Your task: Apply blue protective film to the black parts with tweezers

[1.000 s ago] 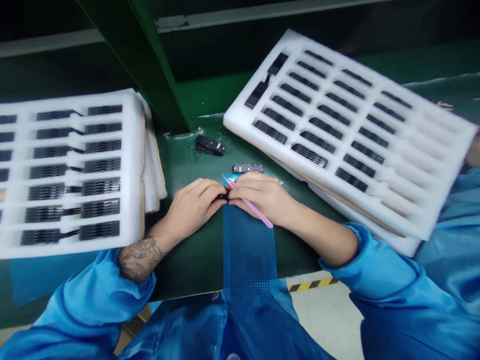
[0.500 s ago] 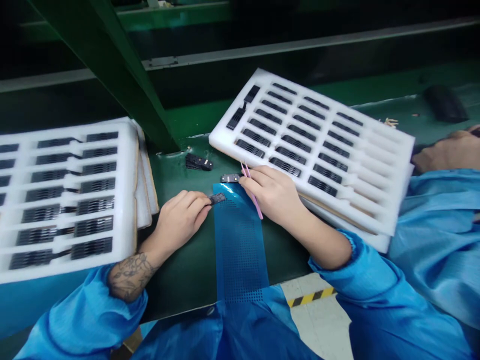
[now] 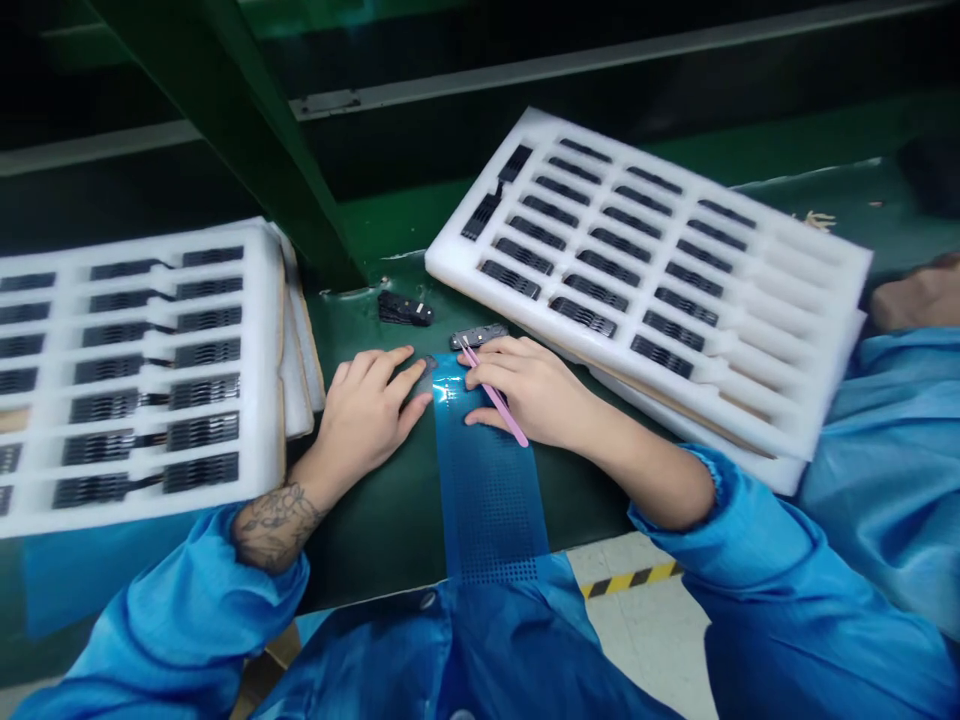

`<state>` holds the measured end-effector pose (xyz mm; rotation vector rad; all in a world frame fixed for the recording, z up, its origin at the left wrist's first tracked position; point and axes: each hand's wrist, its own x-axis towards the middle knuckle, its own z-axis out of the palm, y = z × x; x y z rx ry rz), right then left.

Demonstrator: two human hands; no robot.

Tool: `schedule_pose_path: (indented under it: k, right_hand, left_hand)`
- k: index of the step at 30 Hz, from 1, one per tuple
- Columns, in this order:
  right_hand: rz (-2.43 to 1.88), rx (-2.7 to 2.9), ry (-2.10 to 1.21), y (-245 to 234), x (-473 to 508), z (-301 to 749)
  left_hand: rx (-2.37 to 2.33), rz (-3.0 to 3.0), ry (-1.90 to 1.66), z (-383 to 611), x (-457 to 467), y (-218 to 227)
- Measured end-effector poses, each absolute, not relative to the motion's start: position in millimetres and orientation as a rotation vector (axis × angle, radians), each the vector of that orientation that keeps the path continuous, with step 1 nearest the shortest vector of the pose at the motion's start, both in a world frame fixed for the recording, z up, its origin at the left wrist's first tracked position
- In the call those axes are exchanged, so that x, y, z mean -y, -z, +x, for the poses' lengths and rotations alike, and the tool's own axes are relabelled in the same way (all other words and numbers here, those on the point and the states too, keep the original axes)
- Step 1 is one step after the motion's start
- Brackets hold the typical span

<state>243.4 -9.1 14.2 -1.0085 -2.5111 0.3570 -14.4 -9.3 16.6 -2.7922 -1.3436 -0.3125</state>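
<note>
My left hand (image 3: 369,402) has its thumb and fingertips closed on a small dark part (image 3: 426,378) at the upper left edge of a blue perforated film strip (image 3: 491,490). My fingers hide much of that part. In my right hand (image 3: 536,392) are pink tweezers (image 3: 496,402), tips pointing up and left, with the fingertips near the film's top edge. Another small black part (image 3: 472,338) lies just beyond the film, close to the tweezer tips. Farther back on the green bench is a small stack of black parts (image 3: 403,308).
A white foam tray (image 3: 457,262) with black parts in slots lies tilted at right, on another. Stacked foam trays (image 3: 259,400) stand at left. A green post (image 3: 300,200) rises behind. At far right is another person's blue sleeve (image 3: 892,420) and hand (image 3: 911,298).
My left hand has brought its dark part down against the film's left edge. My right hand's tweezers have tilted lower to the left. The whole view has shifted slightly.
</note>
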Motion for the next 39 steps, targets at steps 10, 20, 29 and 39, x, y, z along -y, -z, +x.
schedule_pose_path:
  k: [10,20,29,39]
  right_hand:
    - [-0.866,2.392,-0.55,-6,6,240]
    - [-0.931,2.454,-0.617,-16,-1,244]
    - [-0.821,2.524,-0.704,-23,-6,248]
    - [-0.737,2.058,-0.965,-35,6,244]
  left_hand:
    - [1.317,-2.905,0.407,-14,7,-12]
    - [1.251,-2.892,0.472,-16,0,-9]
    - [1.071,-2.871,0.517,-19,-5,-9]
    - [0.903,-2.888,0.571,-17,-9,-5]
